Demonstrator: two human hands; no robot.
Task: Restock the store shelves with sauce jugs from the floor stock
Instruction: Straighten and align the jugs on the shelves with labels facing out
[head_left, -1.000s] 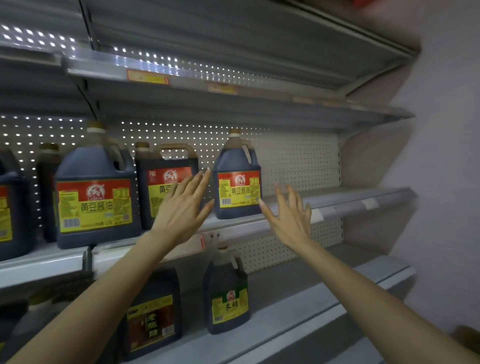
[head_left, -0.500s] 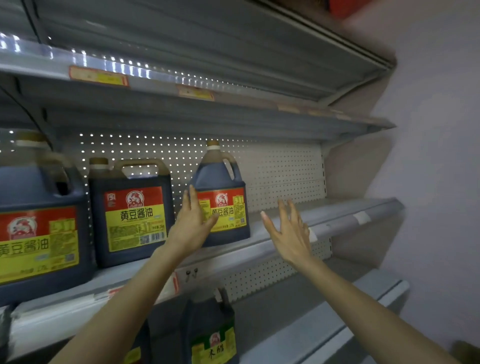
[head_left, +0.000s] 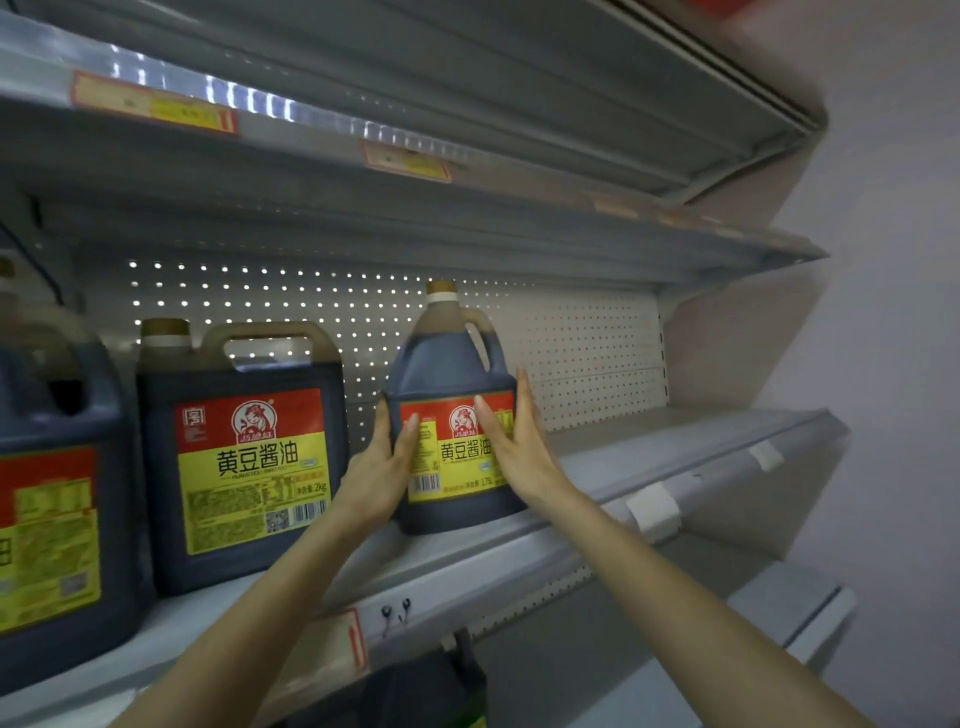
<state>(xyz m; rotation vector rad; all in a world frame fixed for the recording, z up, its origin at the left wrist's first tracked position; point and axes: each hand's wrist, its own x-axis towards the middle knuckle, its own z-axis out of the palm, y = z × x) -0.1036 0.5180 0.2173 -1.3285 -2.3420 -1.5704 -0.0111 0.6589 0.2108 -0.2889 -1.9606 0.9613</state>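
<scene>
Reaching had ended: my left hand (head_left: 382, 467) and right hand (head_left: 519, 452) gripped the small jug (head_left: 447, 374) by its sides, thumbs on the label, probably squaring it on the shelf (head_left: 675, 467).

Your sauce jug (head_left: 447, 374) is smooth, see-through plastic with a glossy printed label (head_left: 460, 452). The shelf (head_left: 649, 452) under it is matt grey metal, the back panel (head_left: 571, 353) dull perforated metal.
</scene>
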